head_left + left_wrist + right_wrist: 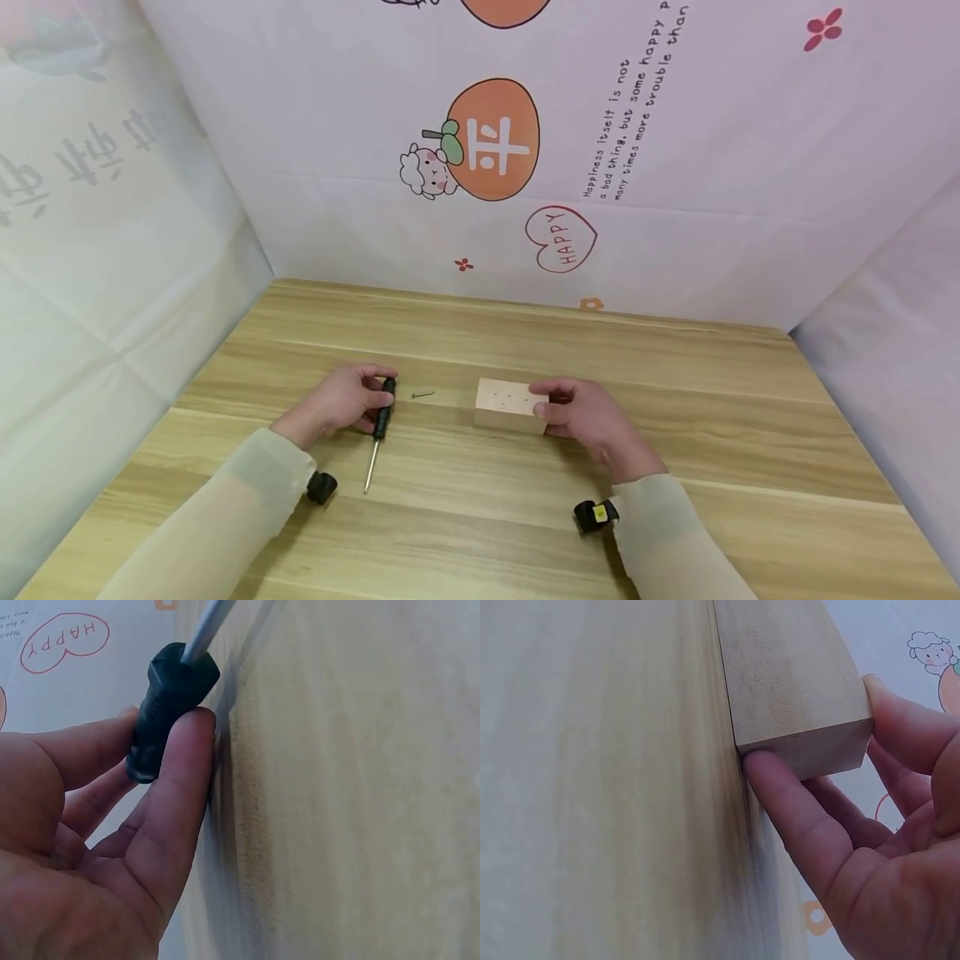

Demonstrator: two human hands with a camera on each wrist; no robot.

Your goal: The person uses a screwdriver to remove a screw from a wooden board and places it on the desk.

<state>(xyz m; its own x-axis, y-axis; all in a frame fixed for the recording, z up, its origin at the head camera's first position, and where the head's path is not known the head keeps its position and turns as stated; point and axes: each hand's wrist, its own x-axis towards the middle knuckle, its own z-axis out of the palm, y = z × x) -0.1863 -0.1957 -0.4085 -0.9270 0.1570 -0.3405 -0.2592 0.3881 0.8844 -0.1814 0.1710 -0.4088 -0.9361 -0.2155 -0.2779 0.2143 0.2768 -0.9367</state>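
A screwdriver with a black handle and a thin metal shaft is pinched by my left hand, its tip pointing toward me. The left wrist view shows thumb and fingers round the dark screwdriver handle. A small screw lies on the table between the two hands. To its right, a pale wooden block with several small holes in its top rests on the table. My right hand grips the block's right end. In the right wrist view, the fingers are against the block's end and edges.
The wood-grain table is bounded at the back by a white printed cloth. Plain white cloth hangs on both sides. A black wrist camera sits at the left cuff and another camera at the right cuff.
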